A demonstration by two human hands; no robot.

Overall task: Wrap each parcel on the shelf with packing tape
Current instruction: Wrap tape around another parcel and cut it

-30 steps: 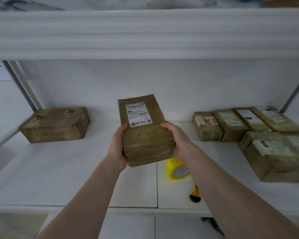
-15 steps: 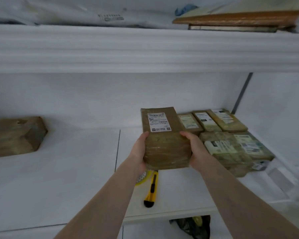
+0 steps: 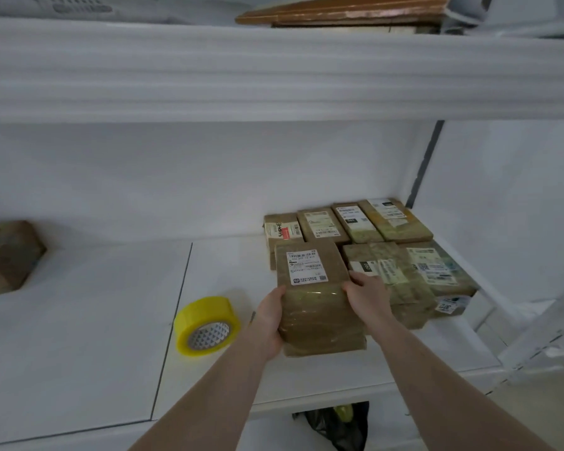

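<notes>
Both hands hold one brown, tape-glossed rectangular parcel with a white shipping label point(image 3: 313, 294) at the centre of the view. The left hand point(image 3: 269, 320) cups its left side with the thumb on the top edge, and the right hand point(image 3: 367, 296) grips the right side with fingers curled over the edge. The parcel sits low over the white shelf board point(image 3: 85, 320); whether its underside touches the board I cannot tell. Its near end shines with clear film, so it looks already wrapped, and my judgement is that it is being set down among the finished ones.

At two o'clock from it lies a cluster of brown labelled parcels point(image 3: 401, 252), packed side by side in two rows, the nearest touching or just beside the right hand. Most show a greenish tape sheen, which suggests they are done. At nine o'clock, well apart at the left edge, lies a lone brown cardboard parcel point(image 3: 10, 255); it is too blurred to tell if it is taped, so it may be what is left.

At eight o'clock from the held parcel stands a yellow roll of packing tape point(image 3: 205, 325), tilted on the board, untouched.

The board is white with a dark seam point(image 3: 173, 320). A thick white upper shelf point(image 3: 274, 70) spans twelve o'clock with a wooden panel point(image 3: 339, 11) on top, and a dark bag point(image 3: 336, 424) sits below at six o'clock.
</notes>
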